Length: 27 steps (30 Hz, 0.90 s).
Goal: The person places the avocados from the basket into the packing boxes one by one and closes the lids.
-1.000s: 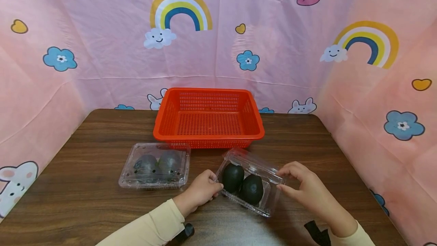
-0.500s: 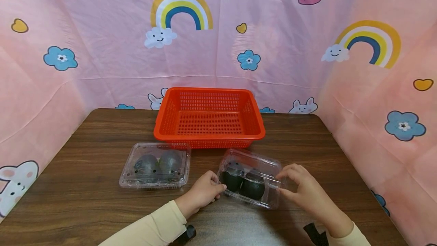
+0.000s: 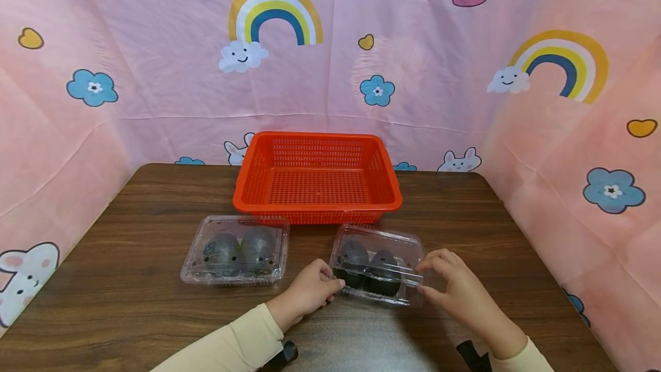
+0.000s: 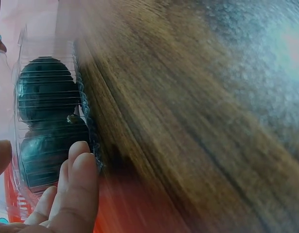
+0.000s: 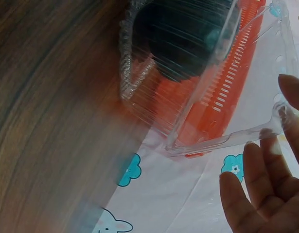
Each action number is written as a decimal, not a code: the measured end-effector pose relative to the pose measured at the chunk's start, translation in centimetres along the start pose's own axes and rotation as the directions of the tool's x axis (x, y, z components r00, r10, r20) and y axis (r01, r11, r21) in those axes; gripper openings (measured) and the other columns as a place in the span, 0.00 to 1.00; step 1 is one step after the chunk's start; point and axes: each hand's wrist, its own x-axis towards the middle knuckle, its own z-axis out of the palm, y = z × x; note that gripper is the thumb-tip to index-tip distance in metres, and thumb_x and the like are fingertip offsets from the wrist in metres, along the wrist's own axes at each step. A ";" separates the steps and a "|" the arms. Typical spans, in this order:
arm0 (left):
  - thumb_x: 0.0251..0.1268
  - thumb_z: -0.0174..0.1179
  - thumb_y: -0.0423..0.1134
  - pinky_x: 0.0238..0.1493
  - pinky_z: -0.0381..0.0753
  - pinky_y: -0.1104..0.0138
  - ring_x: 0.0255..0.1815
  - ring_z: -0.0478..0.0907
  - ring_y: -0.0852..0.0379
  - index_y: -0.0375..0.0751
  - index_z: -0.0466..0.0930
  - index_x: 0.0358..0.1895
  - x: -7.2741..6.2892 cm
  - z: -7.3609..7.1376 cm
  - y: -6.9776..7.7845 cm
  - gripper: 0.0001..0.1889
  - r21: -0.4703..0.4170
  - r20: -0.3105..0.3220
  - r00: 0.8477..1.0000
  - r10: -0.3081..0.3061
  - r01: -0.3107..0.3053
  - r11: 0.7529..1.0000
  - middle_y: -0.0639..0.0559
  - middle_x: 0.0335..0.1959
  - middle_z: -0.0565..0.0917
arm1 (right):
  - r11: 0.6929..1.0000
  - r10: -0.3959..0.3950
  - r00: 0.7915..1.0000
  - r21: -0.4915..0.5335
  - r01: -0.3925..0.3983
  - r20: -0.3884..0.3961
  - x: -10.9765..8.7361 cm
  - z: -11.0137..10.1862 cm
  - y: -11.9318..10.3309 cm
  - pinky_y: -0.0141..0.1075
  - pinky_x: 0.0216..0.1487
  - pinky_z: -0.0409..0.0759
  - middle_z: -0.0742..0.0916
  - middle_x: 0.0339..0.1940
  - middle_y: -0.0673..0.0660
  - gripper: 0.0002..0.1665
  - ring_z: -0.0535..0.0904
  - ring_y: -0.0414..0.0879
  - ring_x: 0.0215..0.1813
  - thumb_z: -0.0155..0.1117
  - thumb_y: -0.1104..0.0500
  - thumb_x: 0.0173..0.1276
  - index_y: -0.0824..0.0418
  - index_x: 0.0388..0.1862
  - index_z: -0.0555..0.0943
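Two dark green avocados (image 3: 382, 281) lie in a clear plastic clamshell container (image 3: 379, 260) right of the table's middle. Its hinged lid (image 5: 227, 141) slants over them, its free edge apart from the base in the right wrist view. My left hand (image 3: 311, 287) holds the container's left end, thumb on the near side. Fingers (image 4: 81, 174) of that hand lie along the ribbed wall in the left wrist view. At the right end, my right hand (image 3: 457, 286) pinches the lid's corner between thumb and fingers.
A second clear clamshell (image 3: 191, 271) with two avocados (image 3: 258, 244) in it stands closed to the left. Behind both is a red plastic basket (image 3: 317, 208). Pink printed cloth (image 3: 320, 96) hangs around the wooden table (image 3: 129, 314).
The lid has come down from standing open to lying slanted over the avocados. The container's near edge has shifted a little away from me. Both hands keep nearly the same places.
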 end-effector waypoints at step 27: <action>0.66 0.57 0.36 0.34 0.81 0.61 0.31 0.80 0.55 0.27 0.66 0.51 -0.4 -1.5 0.2 0.18 -0.110 0.141 0.988 -0.064 0.080 0.991 0.37 0.42 0.81 | 0.998 0.005 1.000 -0.068 -0.005 0.010 -0.2 1.5 0.9 0.44 0.45 0.77 0.77 0.41 0.46 0.24 0.75 0.45 0.46 0.82 0.64 0.40 0.53 0.38 0.83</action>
